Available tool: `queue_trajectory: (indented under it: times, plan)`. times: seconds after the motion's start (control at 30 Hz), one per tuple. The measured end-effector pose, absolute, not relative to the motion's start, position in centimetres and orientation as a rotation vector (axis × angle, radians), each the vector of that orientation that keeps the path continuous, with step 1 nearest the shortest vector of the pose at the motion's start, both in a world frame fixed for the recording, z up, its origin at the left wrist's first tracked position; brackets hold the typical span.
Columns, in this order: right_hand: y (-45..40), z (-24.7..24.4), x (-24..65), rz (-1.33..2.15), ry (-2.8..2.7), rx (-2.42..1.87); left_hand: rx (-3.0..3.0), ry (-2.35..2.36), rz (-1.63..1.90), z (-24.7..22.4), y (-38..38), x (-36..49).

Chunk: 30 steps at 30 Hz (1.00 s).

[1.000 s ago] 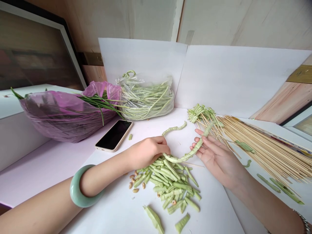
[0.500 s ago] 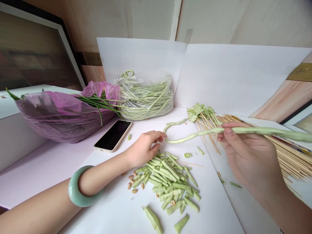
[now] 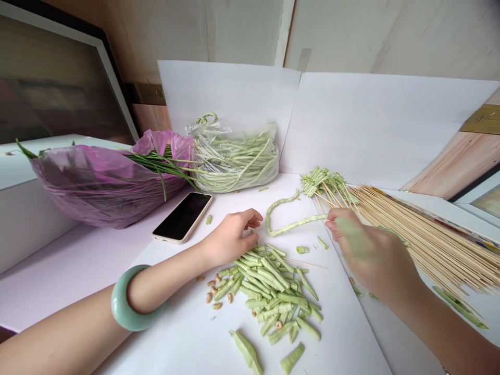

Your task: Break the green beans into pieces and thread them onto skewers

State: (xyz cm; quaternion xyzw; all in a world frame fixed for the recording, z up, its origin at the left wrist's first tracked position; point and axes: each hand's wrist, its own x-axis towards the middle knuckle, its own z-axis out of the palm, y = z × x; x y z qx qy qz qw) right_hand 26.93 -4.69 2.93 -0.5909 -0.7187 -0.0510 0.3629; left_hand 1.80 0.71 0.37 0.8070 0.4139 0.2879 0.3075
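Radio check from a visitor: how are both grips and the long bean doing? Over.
Left grip loosely open, nothing seen in it. Right grip closed on the long bean, its visible length bent. Bean pieces heaped close by left grip.

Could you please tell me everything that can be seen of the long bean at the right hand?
The long bean is pale green, slender and slightly bumpy. From a free tip near the skewered bundle, it bends in a hook above the white surface, then runs to the right hand, whose fingers close on it. Blur there hides its other end. The left hand is close to the bend, not gripping it.
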Motion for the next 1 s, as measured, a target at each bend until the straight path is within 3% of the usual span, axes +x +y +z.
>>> queue_trajectory:
  times: [0.27, 0.47, 0.73, 1.0]
  plan:
    - [-4.3, 2.2, 26.9, -0.786, -2.127, -1.697, 2.005, 0.953, 0.841, 1.6, -0.2, 2.1]
    - [-4.0, 1.2, 27.0, -1.073, -2.171, -1.725, 1.794, 0.756, 0.788, 2.1, -1.6, 2.5]
    - [-3.9, 0.3, 26.9, -1.171, -2.221, -1.676, 1.6, 0.675, 0.684, 2.2, -2.3, 2.8]
    - [-4.7, 1.8, 25.9, -1.022, -2.262, -1.365, 2.163, 0.802, 0.641, 3.0, -2.9, 2.5]
